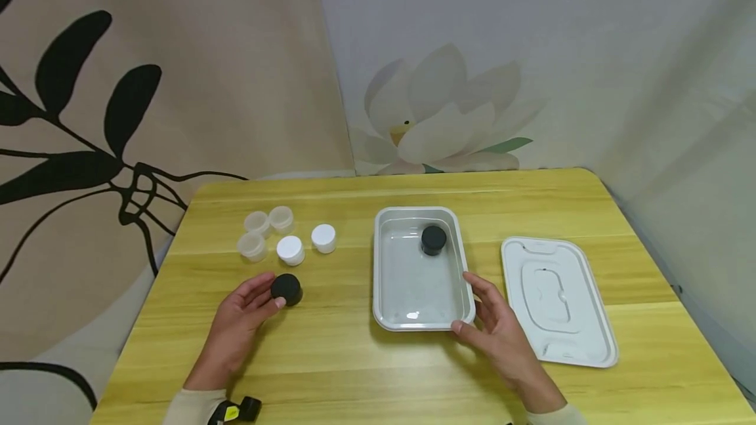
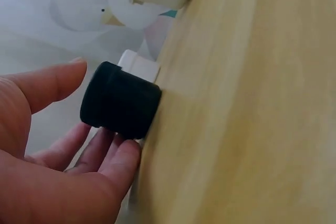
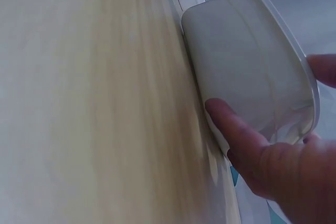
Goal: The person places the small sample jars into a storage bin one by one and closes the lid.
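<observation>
A black-lidded dark jar (image 1: 287, 289) stands on the table at my left hand (image 1: 242, 317). The left fingers lie along its side; in the left wrist view the thumb is a little apart from the jar (image 2: 123, 100). My right hand (image 1: 496, 333) holds the near right corner of a white rectangular container (image 1: 413, 326), thumb on the near side and fingers on the right side. In the right wrist view the thumb lies against the outer wall of the container (image 3: 241, 61). Inside the container, toward its back, sits another black jar (image 1: 434, 240).
Two white-lidded jars (image 1: 291, 250) stand behind the left hand's jar. Several translucent-lidded jars (image 1: 252, 246) are grouped behind and to the left. A white lid (image 1: 561, 300) lies flat to the right of the container. A patterned curtain (image 1: 472, 84) hangs behind the wooden table (image 1: 331, 372).
</observation>
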Demonstrator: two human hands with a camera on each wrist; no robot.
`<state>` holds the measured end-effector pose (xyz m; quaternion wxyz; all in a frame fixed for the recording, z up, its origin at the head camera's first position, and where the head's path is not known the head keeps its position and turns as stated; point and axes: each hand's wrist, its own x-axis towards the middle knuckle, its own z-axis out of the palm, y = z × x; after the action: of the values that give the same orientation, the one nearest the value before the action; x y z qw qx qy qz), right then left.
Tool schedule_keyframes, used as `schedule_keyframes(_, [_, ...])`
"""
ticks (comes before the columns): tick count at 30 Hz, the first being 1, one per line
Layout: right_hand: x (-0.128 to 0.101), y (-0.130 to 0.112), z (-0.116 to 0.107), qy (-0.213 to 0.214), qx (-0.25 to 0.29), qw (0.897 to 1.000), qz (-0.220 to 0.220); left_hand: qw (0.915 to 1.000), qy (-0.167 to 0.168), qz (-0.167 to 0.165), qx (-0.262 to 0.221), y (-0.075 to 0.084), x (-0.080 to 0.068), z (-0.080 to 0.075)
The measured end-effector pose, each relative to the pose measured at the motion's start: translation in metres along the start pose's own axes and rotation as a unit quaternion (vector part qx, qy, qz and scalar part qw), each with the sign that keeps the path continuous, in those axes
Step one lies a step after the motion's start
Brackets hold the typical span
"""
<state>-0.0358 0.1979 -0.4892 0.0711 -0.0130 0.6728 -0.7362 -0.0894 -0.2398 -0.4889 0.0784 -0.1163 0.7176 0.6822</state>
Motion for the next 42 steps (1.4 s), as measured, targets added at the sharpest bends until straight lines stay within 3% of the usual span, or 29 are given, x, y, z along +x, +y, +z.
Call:
schedule_keyframes(6, [0.001,0.000,0.000,0.001,-0.001,1.000,-0.007,0.9993,-0.013,0.002,0.034,-0.004,0.002,0.003])
schedule_keyframes(14, [0.001,-0.001,0.000,-0.001,0.004,1.000,-0.002,0.9972,0.000,-0.009,0.074,-0.003,0.003,0.005])
schedule_keyframes(19, [0.001,-0.001,0.000,-0.002,0.003,1.000,0.000,0.9971,0.001,-0.021,0.074,0.005,0.003,0.007])
schedule_keyframes(23, [0.001,0.000,0.000,-0.004,0.005,1.000,-0.001,0.9981,-0.009,0.004,0.060,0.017,0.003,0.014])
schedule_keyframes(32, [0.000,0.000,0.001,-0.002,0.004,1.000,0.003,0.9940,-0.074,0.071,0.037,0.045,0.009,0.039])
schedule_keyframes(42, [0.000,0.000,0.001,0.000,-0.008,1.000,0.004,0.9797,-0.156,0.106,0.066,0.076,0.022,0.084])
